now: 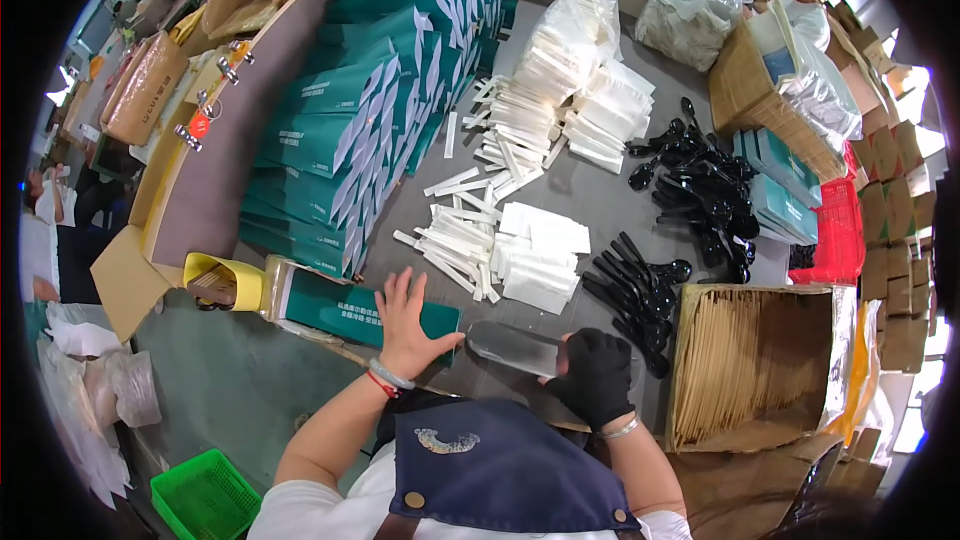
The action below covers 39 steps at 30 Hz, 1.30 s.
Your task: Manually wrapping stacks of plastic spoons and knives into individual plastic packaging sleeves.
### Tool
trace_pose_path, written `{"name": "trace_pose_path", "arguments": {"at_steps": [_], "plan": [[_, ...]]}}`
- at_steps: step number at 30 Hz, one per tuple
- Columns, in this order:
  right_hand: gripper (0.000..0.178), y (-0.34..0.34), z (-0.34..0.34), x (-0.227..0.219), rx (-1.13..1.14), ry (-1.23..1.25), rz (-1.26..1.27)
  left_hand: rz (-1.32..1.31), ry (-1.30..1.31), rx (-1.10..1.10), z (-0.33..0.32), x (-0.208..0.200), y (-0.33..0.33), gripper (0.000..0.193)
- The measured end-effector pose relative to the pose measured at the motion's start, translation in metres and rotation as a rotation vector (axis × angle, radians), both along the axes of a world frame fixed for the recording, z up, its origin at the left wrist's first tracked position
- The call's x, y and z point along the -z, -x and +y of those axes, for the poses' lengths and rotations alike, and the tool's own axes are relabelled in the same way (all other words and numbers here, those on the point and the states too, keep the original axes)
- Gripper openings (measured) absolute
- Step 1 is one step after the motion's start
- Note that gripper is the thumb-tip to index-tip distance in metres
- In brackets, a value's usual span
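Note:
My right hand [597, 372], in a black glove with bare fingertips, is closed on one end of a clear, flat, elongated piece [512, 348], perhaps plastic; I cannot tell its exact kind. At its other end is the thumb of my left hand [407, 325], touching it or very near. The left fingers are spread over a green printed packet [335, 308] lying by the table's front edge. Beyond my hands lie flat white packets [540, 255] and loose white paper strips [450, 240]. Black plastic spoons [635, 285] are heaped beside them, past my right hand.
Green folded sleeves [320, 155] stand in rows at the left. More white packets [585, 90] are piled at the back. An open carton of thin wooden sticks [750, 370] and a red basket [838, 225] are at the right. A green basket [207, 495] stands on the floor.

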State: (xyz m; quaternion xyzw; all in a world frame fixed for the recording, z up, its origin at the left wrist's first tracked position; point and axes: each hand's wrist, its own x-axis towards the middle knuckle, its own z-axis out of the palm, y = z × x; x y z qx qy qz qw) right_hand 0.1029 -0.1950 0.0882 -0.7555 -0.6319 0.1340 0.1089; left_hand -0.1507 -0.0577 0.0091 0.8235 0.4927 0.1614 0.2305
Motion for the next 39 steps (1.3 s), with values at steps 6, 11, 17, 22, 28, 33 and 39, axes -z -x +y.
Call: {"name": "trace_pose_path", "arguments": {"at_steps": [6,11,17,22,28,33,39], "plan": [[0.058,0.036,0.021,0.025,-0.120,0.085,0.092,0.030,0.052,0.019,-0.001,-0.004,0.000,0.109],[0.054,0.039,0.034,0.048,-0.169,-0.321,0.254,-0.165,-0.095,0.295,0.037,-0.010,-0.008,0.061],[0.022,-0.082,-0.058,0.052,0.829,-0.559,0.568,0.023,-0.355,0.494,0.089,-0.013,-0.023,0.011],[0.030,-0.198,-0.190,0.055,1.153,-0.194,-0.057,0.028,-0.273,0.589,0.098,-0.025,-0.017,0.010],[0.032,-0.206,-0.215,0.064,1.110,-0.071,-0.126,-0.339,-0.073,0.486,0.075,-0.037,-0.092,0.010],[0.023,-0.207,-0.204,0.058,1.020,0.060,-0.211,-0.363,-0.184,0.403,0.057,-0.007,-0.139,0.011],[0.024,-0.205,-0.213,0.070,1.361,-0.076,-0.051,-0.105,-0.148,0.351,0.078,-0.010,-0.174,0.024]]}}
